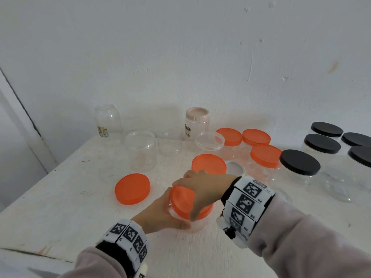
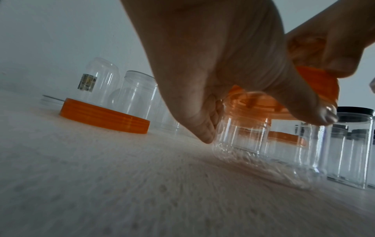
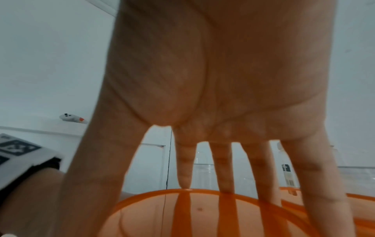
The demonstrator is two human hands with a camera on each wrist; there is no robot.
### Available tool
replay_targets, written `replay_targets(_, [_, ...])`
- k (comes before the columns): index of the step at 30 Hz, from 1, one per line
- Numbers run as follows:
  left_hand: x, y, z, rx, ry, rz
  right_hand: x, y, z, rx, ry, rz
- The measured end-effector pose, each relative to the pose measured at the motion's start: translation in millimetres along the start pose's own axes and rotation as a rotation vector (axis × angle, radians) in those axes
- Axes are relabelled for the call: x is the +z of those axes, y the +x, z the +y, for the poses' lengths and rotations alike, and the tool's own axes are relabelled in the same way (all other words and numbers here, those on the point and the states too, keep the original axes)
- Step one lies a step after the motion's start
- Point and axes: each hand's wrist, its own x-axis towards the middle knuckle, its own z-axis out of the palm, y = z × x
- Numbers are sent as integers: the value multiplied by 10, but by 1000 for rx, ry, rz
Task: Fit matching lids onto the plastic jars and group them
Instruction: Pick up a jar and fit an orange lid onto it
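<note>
Near the table's front, my left hand (image 1: 162, 214) grips a clear plastic jar (image 1: 195, 227) by its side. An orange lid (image 1: 180, 203) sits tilted on the jar's mouth. My right hand (image 1: 202, 189) comes down over it, with thumb and spread fingers holding its rim. The left wrist view shows my left hand (image 2: 213, 77) round the jar (image 2: 243, 137), with the lid (image 2: 318, 85) under my right hand (image 2: 336, 38). In the right wrist view my fingers (image 3: 223, 168) reach down onto the lid (image 3: 202, 214).
A loose orange lid (image 1: 132, 188) lies to the left. Behind my hands are another orange lid (image 1: 208, 164) and a white lid (image 1: 235, 169). Orange-lidded jars (image 1: 266, 156) stand at the back right, black-lidded jars (image 1: 299, 162) at the far right. Open clear jars (image 1: 140, 151) and a pink-lidded jar (image 1: 197, 121) stand by the wall.
</note>
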Motion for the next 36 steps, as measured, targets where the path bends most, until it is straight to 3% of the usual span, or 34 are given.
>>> replay_targets(9, [2,1,15,-21,-5,0,134,46,-37,113,-19,156])
replay_targets(16, [5,-24,48,-17,19,4,24,28,-15,16,20,20])
replay_targets(27, [14,-39,84,-21,-15,3,228,76,15,78,14,200])
replay_targets(33, [17,-46,76,-13,1,5,101,49,42,29,48,58])
replay_targets(36, [14,-45,74,-11,-2,8,97,50,58,-7,51,71])
